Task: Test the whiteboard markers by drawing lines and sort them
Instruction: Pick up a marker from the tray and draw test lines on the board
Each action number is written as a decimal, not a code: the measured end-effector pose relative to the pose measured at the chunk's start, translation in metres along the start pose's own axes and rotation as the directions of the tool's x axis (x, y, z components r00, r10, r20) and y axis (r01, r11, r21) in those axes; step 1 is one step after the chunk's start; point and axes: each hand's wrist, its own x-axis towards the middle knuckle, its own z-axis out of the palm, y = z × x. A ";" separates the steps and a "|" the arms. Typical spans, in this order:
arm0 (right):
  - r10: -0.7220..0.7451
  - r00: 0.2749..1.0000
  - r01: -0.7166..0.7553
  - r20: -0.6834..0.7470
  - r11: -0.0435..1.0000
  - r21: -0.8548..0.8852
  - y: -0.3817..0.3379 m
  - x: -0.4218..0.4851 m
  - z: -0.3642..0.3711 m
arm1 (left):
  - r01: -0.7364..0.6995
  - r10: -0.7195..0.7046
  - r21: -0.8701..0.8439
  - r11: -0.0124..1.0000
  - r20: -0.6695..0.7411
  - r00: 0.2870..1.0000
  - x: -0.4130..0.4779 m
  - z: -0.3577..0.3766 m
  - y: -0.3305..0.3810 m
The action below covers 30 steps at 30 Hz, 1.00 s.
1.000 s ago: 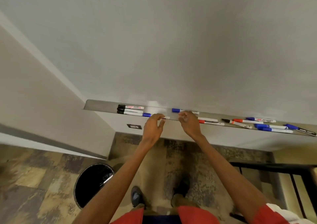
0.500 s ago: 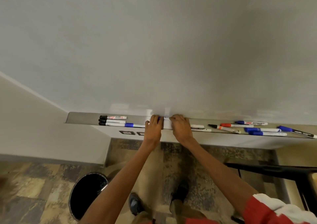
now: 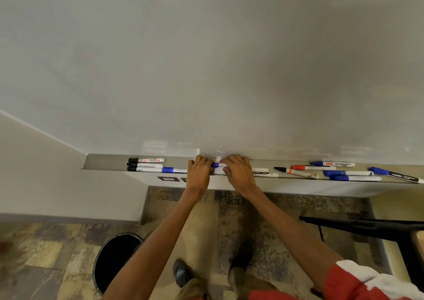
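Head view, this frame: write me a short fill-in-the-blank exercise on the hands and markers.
The left hand and right hand both grip one white-barrelled whiteboard marker with a ___ cap.
The three leftmost white markers on the grey metal tray have ___ caps.
The round black bin stands on the floor to the person's ___.
Missing words: blue; black; left.

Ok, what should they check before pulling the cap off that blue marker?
1. Cap end held: ok, the left hand grips the blue end of the blue-capped marker.
2. Barrel held: ok, the right hand grips the white barrel.
3. Cap off: not ok, it sits on the barrel.
4. Bare space on the whiteboard for a test line: ok.
5. Ink flows: cannot tell.
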 end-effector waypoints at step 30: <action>-0.041 0.999 0.041 -0.001 0.985 -0.167 -0.109 -0.030 -0.028 | -0.352 0.370 -0.196 0.915 0.066 0.927 -0.055 -0.075 -0.079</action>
